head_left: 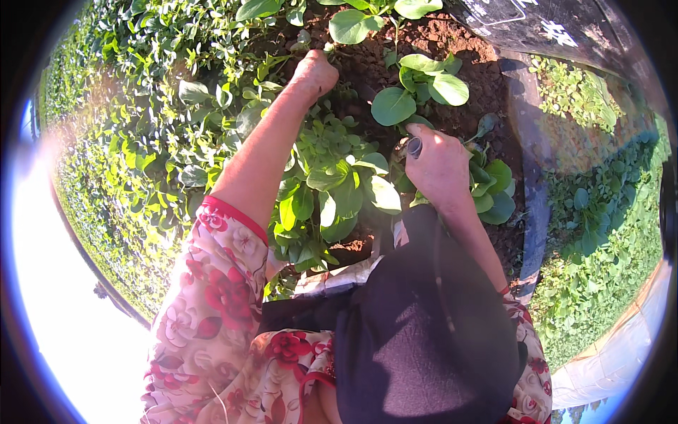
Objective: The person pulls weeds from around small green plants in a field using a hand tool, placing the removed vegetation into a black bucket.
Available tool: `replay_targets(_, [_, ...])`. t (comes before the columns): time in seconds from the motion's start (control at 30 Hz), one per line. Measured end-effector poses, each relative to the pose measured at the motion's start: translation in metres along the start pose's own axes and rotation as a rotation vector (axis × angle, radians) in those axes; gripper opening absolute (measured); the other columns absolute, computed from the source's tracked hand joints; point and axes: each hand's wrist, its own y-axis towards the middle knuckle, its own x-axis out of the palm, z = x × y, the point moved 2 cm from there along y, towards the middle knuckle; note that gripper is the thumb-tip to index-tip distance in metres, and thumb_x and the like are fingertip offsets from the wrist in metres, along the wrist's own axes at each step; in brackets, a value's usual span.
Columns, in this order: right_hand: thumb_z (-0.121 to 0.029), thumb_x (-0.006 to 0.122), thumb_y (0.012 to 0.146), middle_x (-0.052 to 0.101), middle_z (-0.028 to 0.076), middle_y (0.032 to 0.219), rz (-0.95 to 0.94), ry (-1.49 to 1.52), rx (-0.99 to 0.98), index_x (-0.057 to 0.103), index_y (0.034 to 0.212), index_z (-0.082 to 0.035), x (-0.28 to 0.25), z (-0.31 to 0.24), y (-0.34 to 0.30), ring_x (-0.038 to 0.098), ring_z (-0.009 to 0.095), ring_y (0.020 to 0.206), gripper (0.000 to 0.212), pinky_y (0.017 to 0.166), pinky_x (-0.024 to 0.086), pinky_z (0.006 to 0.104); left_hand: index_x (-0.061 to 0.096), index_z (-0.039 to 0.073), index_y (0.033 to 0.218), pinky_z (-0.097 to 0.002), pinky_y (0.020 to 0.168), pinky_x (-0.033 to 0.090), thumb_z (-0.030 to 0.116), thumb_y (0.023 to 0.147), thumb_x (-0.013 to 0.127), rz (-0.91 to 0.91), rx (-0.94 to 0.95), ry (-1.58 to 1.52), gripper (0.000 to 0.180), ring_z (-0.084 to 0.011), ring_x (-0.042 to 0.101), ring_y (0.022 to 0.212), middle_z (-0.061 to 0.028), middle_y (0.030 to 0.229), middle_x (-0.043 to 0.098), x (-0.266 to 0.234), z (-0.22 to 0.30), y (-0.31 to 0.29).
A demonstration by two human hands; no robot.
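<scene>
My left hand [316, 74] is closed low among the plants at the far side of the bed. Its fingers are tucked in near thin green stems, and what they grip is hidden. My right hand [439, 166] is wrapped around a tool handle [414, 147] with a round grey end. The tool's working end is hidden, so its kind cannot be told. Just beyond my right hand grows a broad-leaved green seedling [417, 92]. A larger leafy green clump [339, 191] stands between my forearms, and more round leaves [494, 187] show right of my right wrist.
Dense low greenery [141, 141] covers the left side. Reddish-brown soil [480, 60] lies bare around the seedlings. A dark strip [533, 205] edges the bed on the right, with more plants [593, 205] beyond. A dark printed sheet [565, 32] lies at the far right.
</scene>
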Motion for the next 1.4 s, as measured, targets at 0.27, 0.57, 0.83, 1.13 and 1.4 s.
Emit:
replay_targets(0.27, [-0.019,0.054,0.08,0.06,0.014,0.06,0.251,0.022,-0.082,0.062,0.063,-0.007,0.049,0.01,0.036,0.06,0.032,0.057,0.022,0.055,0.048,0.0423,0.057,-0.005,0.109,-0.0378,0.074,0.051,0.01,0.081,0.056,0.026,-0.043,-0.165,0.032,-0.0275,0.063,0.084,-0.0186,0.093,0.064,-0.012,0.033,-0.028])
replay_targets(0.57, [-0.007,0.063,0.075,0.065,0.016,0.074,0.024,0.045,-0.043,0.068,0.099,-0.007,-0.033,0.016,-0.014,0.063,0.035,0.068,0.025,0.063,0.05,0.0396,0.055,0.0,0.114,-0.0316,0.073,0.054,0.008,0.086,0.054,-0.199,0.249,-0.299,0.028,-0.0167,0.065,0.085,-0.0082,0.095,0.065,-0.041,0.048,-0.056])
replay_targets(0.83, [-0.011,0.055,0.076,0.066,0.017,0.085,-0.193,-0.126,-0.082,0.069,0.099,-0.007,-0.042,0.031,-0.049,0.064,0.036,0.077,0.027,0.071,0.05,0.0437,0.067,0.006,0.105,-0.0401,0.084,0.052,0.014,0.075,0.059,-0.405,0.021,0.543,0.033,-0.0308,0.064,0.103,-0.0152,0.109,0.066,0.029,0.04,-0.092])
replay_targets(1.13, [-0.009,0.057,0.072,0.066,0.017,0.081,-0.208,-0.095,-0.152,0.068,0.098,-0.005,-0.009,0.019,-0.03,0.063,0.035,0.073,0.028,0.068,0.051,0.044,0.068,0.01,0.104,-0.0379,0.082,0.052,0.033,0.077,0.063,-0.343,0.125,0.761,0.035,-0.0252,0.067,0.096,-0.0104,0.099,0.069,0.05,0.033,-0.105])
replay_targets(1.4, [-0.015,0.053,0.08,0.065,0.017,0.077,-0.216,0.148,0.042,0.068,0.089,-0.007,0.001,0.032,-0.03,0.063,0.035,0.071,0.019,0.065,0.05,0.0427,0.063,0.003,0.112,-0.0378,0.084,0.05,0.013,0.077,0.057,-0.353,0.039,0.298,0.037,-0.0299,0.062,0.102,-0.0171,0.111,0.064,0.033,-0.01,-0.064])
